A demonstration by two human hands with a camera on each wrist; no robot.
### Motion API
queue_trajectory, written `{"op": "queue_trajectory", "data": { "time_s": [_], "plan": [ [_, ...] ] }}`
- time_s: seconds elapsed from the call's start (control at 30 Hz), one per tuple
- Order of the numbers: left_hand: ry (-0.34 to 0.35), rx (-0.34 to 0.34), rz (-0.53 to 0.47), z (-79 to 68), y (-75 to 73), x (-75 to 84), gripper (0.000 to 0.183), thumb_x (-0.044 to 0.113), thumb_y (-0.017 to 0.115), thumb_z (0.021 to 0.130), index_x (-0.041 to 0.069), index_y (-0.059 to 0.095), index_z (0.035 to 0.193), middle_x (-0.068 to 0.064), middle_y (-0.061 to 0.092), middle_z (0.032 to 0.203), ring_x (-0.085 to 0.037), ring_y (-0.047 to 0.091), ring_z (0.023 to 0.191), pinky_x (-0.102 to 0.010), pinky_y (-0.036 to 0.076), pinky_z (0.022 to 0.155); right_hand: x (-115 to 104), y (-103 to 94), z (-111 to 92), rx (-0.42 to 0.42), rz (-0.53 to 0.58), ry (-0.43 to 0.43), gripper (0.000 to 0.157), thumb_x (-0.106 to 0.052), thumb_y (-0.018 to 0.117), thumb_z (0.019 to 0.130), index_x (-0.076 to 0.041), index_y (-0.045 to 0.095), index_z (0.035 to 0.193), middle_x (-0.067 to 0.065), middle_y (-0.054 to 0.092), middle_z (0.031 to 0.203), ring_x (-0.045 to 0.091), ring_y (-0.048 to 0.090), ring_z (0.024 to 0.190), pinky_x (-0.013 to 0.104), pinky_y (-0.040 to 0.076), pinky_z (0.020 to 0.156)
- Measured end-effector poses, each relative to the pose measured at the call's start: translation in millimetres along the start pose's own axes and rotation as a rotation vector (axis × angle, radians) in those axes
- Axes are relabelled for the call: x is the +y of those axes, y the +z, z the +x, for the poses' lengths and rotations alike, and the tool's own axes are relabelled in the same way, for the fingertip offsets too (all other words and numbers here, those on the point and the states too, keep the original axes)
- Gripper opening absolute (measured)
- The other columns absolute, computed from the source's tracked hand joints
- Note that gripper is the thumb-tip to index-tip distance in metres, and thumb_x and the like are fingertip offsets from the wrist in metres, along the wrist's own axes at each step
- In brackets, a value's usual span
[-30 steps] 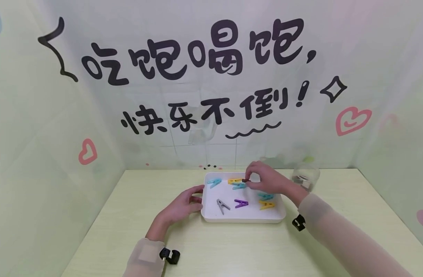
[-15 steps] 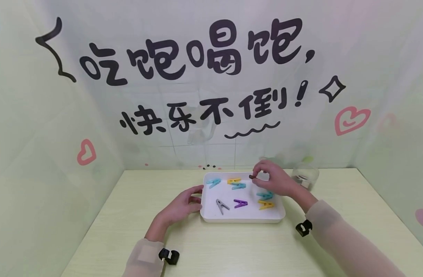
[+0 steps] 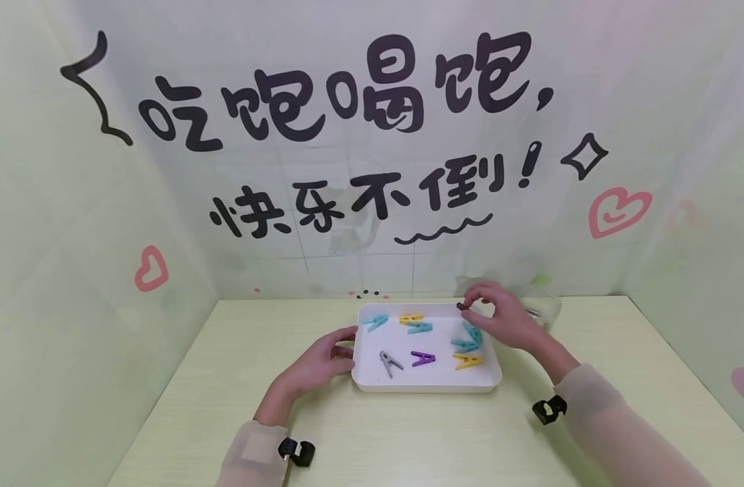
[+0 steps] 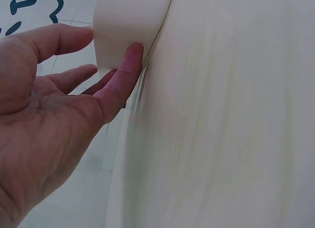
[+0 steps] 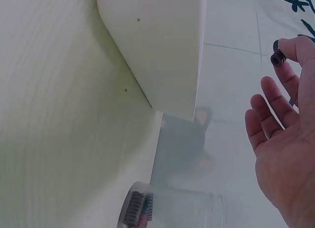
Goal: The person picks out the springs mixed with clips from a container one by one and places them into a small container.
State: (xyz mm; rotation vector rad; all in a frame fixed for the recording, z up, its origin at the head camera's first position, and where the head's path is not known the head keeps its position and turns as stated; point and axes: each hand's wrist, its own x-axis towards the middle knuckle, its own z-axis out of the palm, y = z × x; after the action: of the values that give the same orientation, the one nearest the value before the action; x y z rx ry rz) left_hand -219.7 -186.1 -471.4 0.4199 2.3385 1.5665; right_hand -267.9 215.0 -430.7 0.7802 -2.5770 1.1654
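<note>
My right hand (image 3: pixel 502 316) pinches a small dark ribbed piece (image 5: pixel 278 57) between thumb and index finger, above the back right part of a white tray (image 3: pixel 427 389). In the right wrist view its other fingers are loosely bent. My left hand (image 3: pixel 317 362) rests relaxed fingers against the tray's left side; the left wrist view shows fingertips on the outer wall. Inside the tray lie several clothespins: a grey one (image 3: pixel 391 363), a purple one (image 3: pixel 423 358), a yellow one (image 3: pixel 467 361) at the right, and light blue ones, including one (image 3: pixel 375 321) at the back left.
A clear jar (image 5: pixel 182 203) stands behind and right of the tray, partly hidden by my right hand in the head view. Dark and reddish ribbed pieces (image 5: pixel 134 211) lie in its bottom. A printed sheet (image 3: pixel 372 264) hangs at the table's back edge.
My right hand has moved right with the dark ribbed piece, away from the yellow and blue clothespins at the back middle. My left hand stays at the tray.
</note>
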Motion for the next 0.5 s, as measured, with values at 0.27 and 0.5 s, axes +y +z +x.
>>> {"op": "queue_trajectory", "data": {
  "time_s": [0.27, 0.5],
  "plan": [
    [0.004, -0.002, 0.002, -1.0, -0.8, 0.5, 0.067, 0.002, 0.065, 0.101, 0.000, 0.038, 0.162, -0.018, 0.048, 0.157, -0.033, 0.059, 0.127, -0.044, 0.054, 0.103, 7, -16.2, -10, 0.087, -0.060, 0.032, 0.007, -0.008, 0.079, 0.095, -0.011, 0.076, 0.100, 0.009, 0.068, 0.118, 0.030, 0.061, 0.113, 0.051, 0.052, 0.093],
    [-0.004, 0.002, 0.004, -0.7, -0.4, 0.8, 0.067, 0.002, 0.065, 0.101, 0.000, 0.038, 0.162, -0.018, 0.049, 0.157, -0.033, 0.059, 0.127, -0.045, 0.054, 0.103, 19, -34.9, -19, 0.175, -0.083, 0.089, 0.006, -0.005, 0.078, 0.095, -0.007, 0.074, 0.099, 0.014, 0.067, 0.121, 0.035, 0.059, 0.115, 0.058, 0.051, 0.096]
  ]
}}
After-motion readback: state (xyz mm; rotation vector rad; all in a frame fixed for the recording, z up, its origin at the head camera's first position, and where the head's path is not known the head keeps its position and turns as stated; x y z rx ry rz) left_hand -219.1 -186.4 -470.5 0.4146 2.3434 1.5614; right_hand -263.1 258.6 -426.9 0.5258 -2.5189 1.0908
